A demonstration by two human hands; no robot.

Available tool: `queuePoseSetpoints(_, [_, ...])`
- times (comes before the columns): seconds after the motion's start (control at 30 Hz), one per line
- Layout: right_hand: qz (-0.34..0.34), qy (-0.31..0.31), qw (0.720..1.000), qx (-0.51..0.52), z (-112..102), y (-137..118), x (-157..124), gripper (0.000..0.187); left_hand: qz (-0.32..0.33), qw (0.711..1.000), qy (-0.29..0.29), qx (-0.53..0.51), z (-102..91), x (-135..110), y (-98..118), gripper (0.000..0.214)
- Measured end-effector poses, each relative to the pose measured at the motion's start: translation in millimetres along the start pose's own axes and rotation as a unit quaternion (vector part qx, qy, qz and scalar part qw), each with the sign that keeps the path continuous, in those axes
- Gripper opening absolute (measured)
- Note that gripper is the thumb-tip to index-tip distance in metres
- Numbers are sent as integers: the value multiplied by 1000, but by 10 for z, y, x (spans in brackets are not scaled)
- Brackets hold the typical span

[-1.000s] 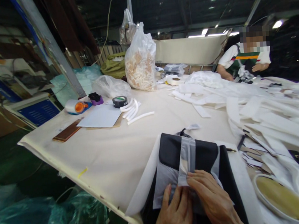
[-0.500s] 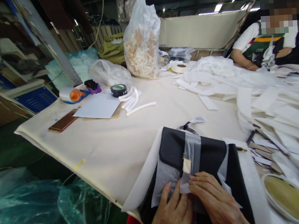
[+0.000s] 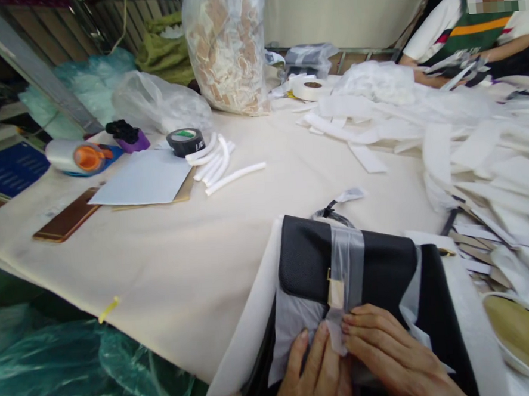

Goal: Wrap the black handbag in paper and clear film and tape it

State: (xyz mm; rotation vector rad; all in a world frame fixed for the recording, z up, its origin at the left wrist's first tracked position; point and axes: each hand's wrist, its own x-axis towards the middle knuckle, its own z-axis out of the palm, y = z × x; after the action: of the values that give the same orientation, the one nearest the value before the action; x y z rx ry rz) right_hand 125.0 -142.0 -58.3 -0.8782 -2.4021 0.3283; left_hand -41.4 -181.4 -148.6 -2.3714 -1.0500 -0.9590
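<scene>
A black handbag point(image 3: 385, 268) lies in front of me, its flap point(image 3: 304, 258) at the left. Clear plastic film point(image 3: 349, 255) runs down over the bag beside a gold-coloured clasp point(image 3: 329, 277). My left hand point(image 3: 315, 368) rests on the lower front with its fingers stretched out, at the film's lower end. Opposite it, my right hand point(image 3: 390, 351) has its fingers together, closed on the edge of the film; its thumb is hidden. White wrapping sheet point(image 3: 463, 293) shows under the bag. Behind the bag lies a thin dark cord point(image 3: 335, 213) wrapped in plastic.
At the left are a phone point(image 3: 66, 216), pale card point(image 3: 142, 178), black tape point(image 3: 186, 142), white tubes point(image 3: 236, 177) and a tape dispenser point(image 3: 78, 157). White strips point(image 3: 490, 160) and a round tub point(image 3: 523, 331) lie right. A full plastic bag point(image 3: 228, 51) stands behind; a co-worker point(image 3: 464, 30) is far right.
The camera view has tilted down and come closer to the table. The film's lower end has shifted and folded between my hands. The co-worker's hands have moved and now hold dark and pale material.
</scene>
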Motion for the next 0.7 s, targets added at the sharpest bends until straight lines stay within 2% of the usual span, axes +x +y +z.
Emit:
queuePoseSetpoints(0.13, [65, 41, 996, 41, 18, 41, -100, 20, -26, 1000, 10, 5, -23, 53, 6, 24])
queuePoseSetpoints(0.27, [109, 30, 992, 51, -55, 63, -116, 17, -38, 999, 6, 5, -48, 70, 10, 28])
queuePoseSetpoints(0.43, [104, 25, 993, 53, -92, 63, -81, 17, -48, 999, -5, 3, -91, 79, 8, 24])
queuePoseSetpoints(0.53, [92, 29, 994, 53, -26, 96, -113, 16, -51, 999, 5, -2, -104, 87, 14, 21])
queuePoseSetpoints(0.7, [36, 44, 996, 71, 107, 207, -209, 18, -80, 996, 4, 29, -143, 100, 34, 16])
